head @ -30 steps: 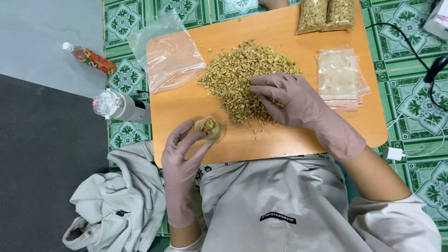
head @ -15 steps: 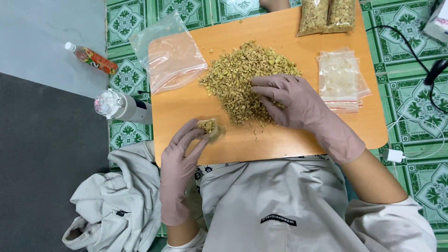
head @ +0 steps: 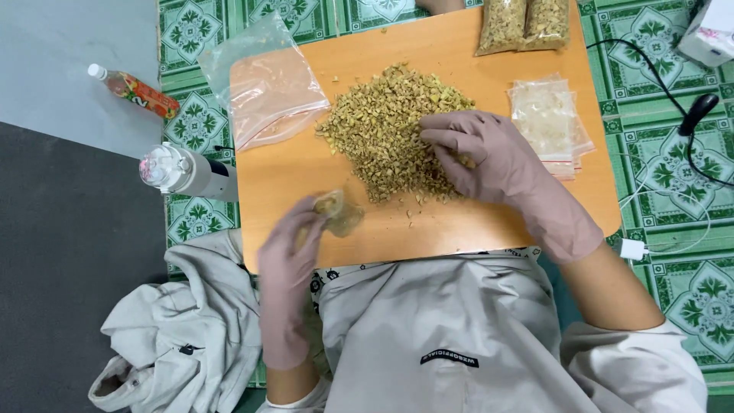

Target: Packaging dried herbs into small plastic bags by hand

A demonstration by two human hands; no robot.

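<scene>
Both my hands wear pinkish gloves. My left hand (head: 294,245) holds a small clear bag (head: 339,212) partly filled with yellowish bits, just above the near edge of an orange wooden board (head: 459,222). My right hand (head: 478,153) rests palm down on the right side of a heap of chopped yellowish dried pieces (head: 386,130) in the middle of the board, fingers spread into the pile.
A large empty clear bag (head: 267,92) lies at the board's left. A stack of small clear bags (head: 547,118) sits at the right, two filled bags (head: 524,23) at the far edge. A drink bottle (head: 134,90), white bottle (head: 183,172), grey jacket (head: 176,336) and black cable (head: 688,130) surround it.
My left hand with the small bag has shifted slightly toward the board's near edge and turned. My right hand stays on the heap, fingers a little more spread.
</scene>
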